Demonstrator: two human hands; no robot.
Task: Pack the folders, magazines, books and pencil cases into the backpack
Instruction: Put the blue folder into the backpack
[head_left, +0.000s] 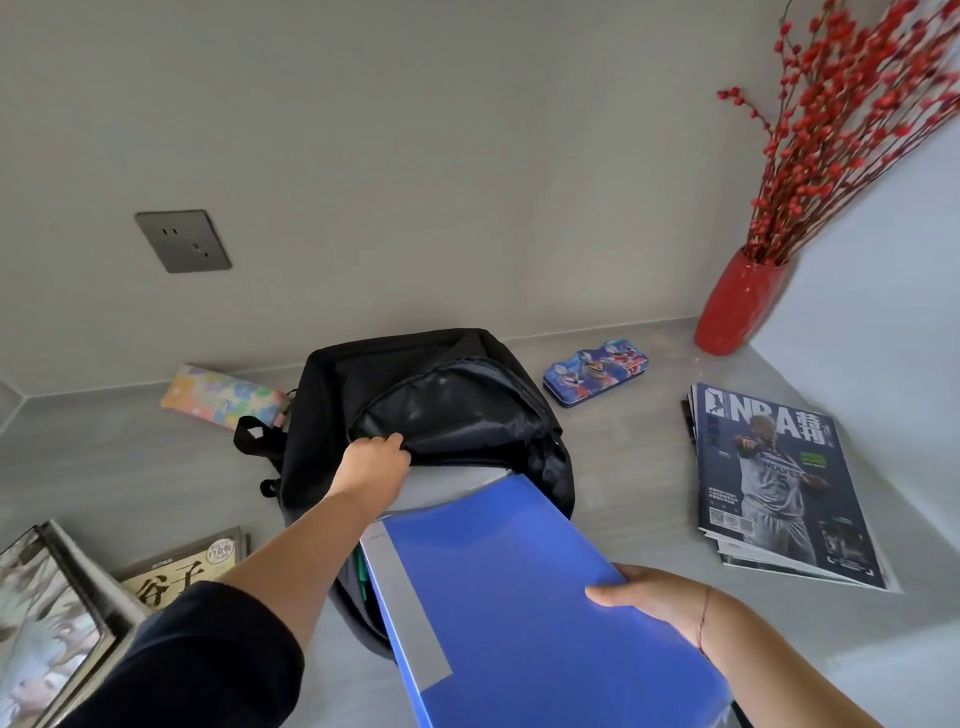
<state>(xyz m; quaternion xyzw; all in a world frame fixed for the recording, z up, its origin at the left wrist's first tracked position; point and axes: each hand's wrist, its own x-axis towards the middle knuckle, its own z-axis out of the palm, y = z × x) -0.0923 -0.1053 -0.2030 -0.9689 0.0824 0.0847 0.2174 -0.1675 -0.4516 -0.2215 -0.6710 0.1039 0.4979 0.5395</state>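
Note:
A black backpack (457, 395) lies open on the grey desk in the middle. My left hand (374, 460) grips the rim of its opening and holds the flap up. My right hand (654, 597) holds a blue folder (519, 597) by its right edge, its far end inside the opening, above a grey folder (441, 486). Behind the bag lie a floral pencil case (221, 395) at the left and a blue cartoon tin pencil case (597, 371) at the right. A stack of NBA magazines (779, 483) sits at the right. Books (176, 569) lie at the lower left.
A red vase (740, 306) with red berry branches stands in the back right corner. A wall socket (183, 240) is on the wall at the left. More books or magazines (47, 623) are stacked at the lower left edge.

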